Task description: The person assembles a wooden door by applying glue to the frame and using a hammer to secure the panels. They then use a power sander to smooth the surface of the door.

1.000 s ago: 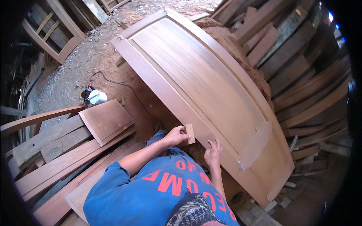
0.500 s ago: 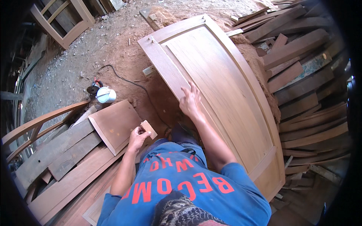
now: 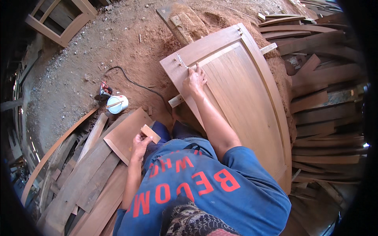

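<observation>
My left hand is closed around a small flat wooden block, held in front of my thigh. My right hand reaches forward to a large wooden door panel with a raised frame. Its fingers are partly stretched out and rest on the frame member near the far left corner. Just beyond the fingertips runs a thin white streak on the wood. Short pegs stand up from that corner, and more show at the far right corner.
On the left, a white bucket stands beside an angle grinder with a black cord. Stacked planks and a brown panel lie near my left arm. Piled offcuts fill the right side. Sawdust covers the ground.
My right hand has moved along the frame toward the panel's far left corner. A white streak now shows there. The left hand still grips the block, and the view has shifted.
</observation>
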Motion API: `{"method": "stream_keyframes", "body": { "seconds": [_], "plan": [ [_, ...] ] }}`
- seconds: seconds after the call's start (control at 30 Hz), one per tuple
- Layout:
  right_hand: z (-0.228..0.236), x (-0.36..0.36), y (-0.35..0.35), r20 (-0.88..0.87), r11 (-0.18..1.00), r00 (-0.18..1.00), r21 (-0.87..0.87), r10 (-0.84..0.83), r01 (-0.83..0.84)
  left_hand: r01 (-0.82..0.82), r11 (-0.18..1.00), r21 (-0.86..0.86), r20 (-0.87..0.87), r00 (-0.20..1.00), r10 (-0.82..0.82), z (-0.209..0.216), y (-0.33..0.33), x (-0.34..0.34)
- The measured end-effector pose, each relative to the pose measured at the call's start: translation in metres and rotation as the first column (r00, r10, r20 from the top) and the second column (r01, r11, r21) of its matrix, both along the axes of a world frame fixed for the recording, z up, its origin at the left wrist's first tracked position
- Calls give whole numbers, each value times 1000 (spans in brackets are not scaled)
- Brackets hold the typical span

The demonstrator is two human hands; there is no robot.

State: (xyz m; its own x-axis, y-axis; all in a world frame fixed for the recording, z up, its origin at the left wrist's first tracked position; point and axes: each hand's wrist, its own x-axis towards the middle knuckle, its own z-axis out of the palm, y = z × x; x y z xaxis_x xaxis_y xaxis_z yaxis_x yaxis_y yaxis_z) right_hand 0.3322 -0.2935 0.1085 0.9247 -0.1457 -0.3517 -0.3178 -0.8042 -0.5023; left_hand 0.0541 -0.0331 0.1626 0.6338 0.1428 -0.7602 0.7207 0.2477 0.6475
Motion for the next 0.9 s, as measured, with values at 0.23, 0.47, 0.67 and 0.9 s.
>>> {"method": "stream_keyframes", "body": {
  "seconds": [0.23,0.47,0.67,0.9],
  "plan": [
    [-7,8,33,103,952,949,99,-298,289,104,994,-20,-41,994,-105,6,34,82],
    [2,13,27,232,996,968,11,-93,93,229,973,7,-48,972,-229,17,62,155],
    [4,1,4,190,971,952,35,-239,237,332,943,19,-29,943,-331,31,72,206],
    [2,9,21,180,974,979,-185,-97,131,348,936,54,-45,937,-345,14,86,210]
  ]
}}
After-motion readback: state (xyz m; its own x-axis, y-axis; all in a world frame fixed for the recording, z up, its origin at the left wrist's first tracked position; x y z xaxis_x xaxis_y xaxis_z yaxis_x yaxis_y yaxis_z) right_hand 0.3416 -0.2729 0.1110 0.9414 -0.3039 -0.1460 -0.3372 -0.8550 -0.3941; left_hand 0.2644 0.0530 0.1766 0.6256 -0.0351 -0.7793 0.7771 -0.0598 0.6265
